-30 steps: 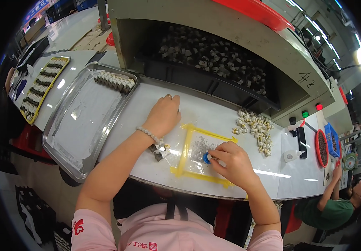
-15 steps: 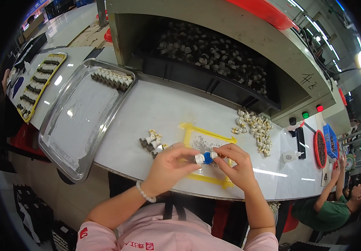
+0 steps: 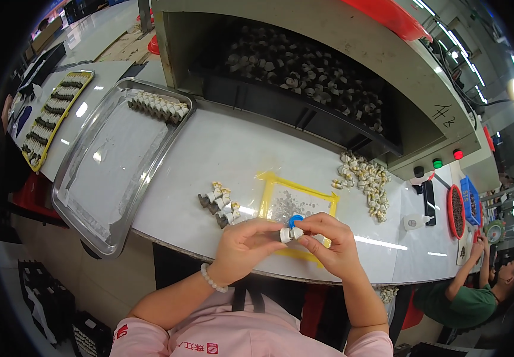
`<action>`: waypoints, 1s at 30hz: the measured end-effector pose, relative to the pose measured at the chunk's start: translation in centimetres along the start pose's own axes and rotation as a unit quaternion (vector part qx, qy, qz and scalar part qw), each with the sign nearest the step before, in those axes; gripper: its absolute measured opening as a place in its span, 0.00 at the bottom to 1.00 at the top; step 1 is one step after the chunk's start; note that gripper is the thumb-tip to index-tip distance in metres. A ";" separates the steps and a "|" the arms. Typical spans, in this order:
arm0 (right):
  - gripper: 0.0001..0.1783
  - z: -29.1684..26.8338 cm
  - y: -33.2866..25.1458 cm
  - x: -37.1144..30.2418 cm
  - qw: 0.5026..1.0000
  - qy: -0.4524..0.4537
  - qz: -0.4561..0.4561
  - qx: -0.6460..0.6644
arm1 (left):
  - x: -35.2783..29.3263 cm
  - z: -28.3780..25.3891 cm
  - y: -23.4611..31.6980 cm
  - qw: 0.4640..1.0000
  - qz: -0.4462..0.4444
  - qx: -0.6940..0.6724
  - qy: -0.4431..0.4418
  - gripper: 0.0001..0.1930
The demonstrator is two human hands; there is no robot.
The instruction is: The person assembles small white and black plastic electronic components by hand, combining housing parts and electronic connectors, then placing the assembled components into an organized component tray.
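My left hand and my right hand meet over the table's near side, thumbs and fingers pinched. Between the fingertips is a small white cylindrical part, seemingly two pieces end to end; their join is too small to make out. Each hand grips one end of it. Just beyond the fingers a round blue cup shows, partly covered by my right fingers. Beneath lies a yellow-taped rectangle with clear droplets or specks inside. Several white-and-dark parts lie left of it.
A metal tray with rows of parts stands left. Ahead, a black bin of parts sits inside a grey machine. Loose white parts are heaped to the right, near a white bottle. A co-worker in green sits far right.
Both hands have come closer together and slightly nearer to me. The white pieces, apart before with the blue cup between them, now touch or nearly touch, and the cup shows beyond them.
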State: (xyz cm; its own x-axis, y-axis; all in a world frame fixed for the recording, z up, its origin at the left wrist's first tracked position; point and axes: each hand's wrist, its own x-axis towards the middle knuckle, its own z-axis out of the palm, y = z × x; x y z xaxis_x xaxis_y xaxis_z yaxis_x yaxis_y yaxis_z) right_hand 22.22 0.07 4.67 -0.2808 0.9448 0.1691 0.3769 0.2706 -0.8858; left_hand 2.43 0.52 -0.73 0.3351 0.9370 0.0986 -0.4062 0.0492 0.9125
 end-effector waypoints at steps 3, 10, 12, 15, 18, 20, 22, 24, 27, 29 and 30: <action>0.13 0.0 -0.4 -0.1 1.000 -0.009 -0.007 -0.016 | -0.1 -0.2 -0.6 0.996 0.059 0.069 0.008 0.15; 0.12 0.7 -0.1 0.0 0.999 -0.019 0.010 -0.032 | -0.2 -0.4 -0.4 0.983 0.083 0.163 -0.001 0.14; 0.12 0.7 0.3 -0.1 0.999 -0.019 0.013 -0.023 | -0.3 -0.6 -0.5 0.987 0.057 0.151 -0.006 0.14; 0.12 0.6 0.5 -0.4 1.000 -0.020 0.019 -0.009 | -0.2 -0.4 -0.1 0.989 0.056 0.135 -0.012 0.14; 0.13 0.5 0.4 -0.7 1.000 -0.011 0.014 -0.013 | -0.3 -0.2 -0.1 0.991 0.040 0.124 -0.010 0.13; 0.14 0.4 0.2 -0.7 1.000 -0.003 0.007 -0.019 | -0.3 0.1 -0.2 0.997 0.035 0.067 -0.012 0.13; 0.12 0.1 -0.4 -0.8 1.000 -0.005 -0.005 -0.023 | -0.3 0.4 -0.1 0.999 0.031 0.010 -0.012 0.13; 0.13 0.0 -0.9 -0.9 0.999 0.001 -0.025 -0.029 | -0.4 0.7 0.5 0.997 0.018 -0.071 -0.023 0.12; 0.13 0.1 -0.8 -1.1 0.997 0.009 -0.052 -0.048 | -0.5 0.5 0.7 0.998 -0.016 -0.047 -0.025 0.11; 0.13 0.2 -0.6 -1.3 0.996 0.010 -0.062 -0.061 | -0.5 0.2 0.4 0.998 -0.008 -0.042 -0.035 0.11; 0.13 0.3 -0.5 -1.3 0.996 0.010 -0.063 -0.057 | -0.5 0.1 0.2 0.998 0.000 -0.037 -0.044 0.11</action>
State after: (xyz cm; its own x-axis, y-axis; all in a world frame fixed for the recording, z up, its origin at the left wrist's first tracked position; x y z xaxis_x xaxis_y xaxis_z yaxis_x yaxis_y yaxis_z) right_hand 22.09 -1.39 4.78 -0.3147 0.9050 0.2863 0.4382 0.4061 -0.8019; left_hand 2.25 0.03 -0.56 0.4078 0.9029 0.1355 -0.4662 0.0784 0.8812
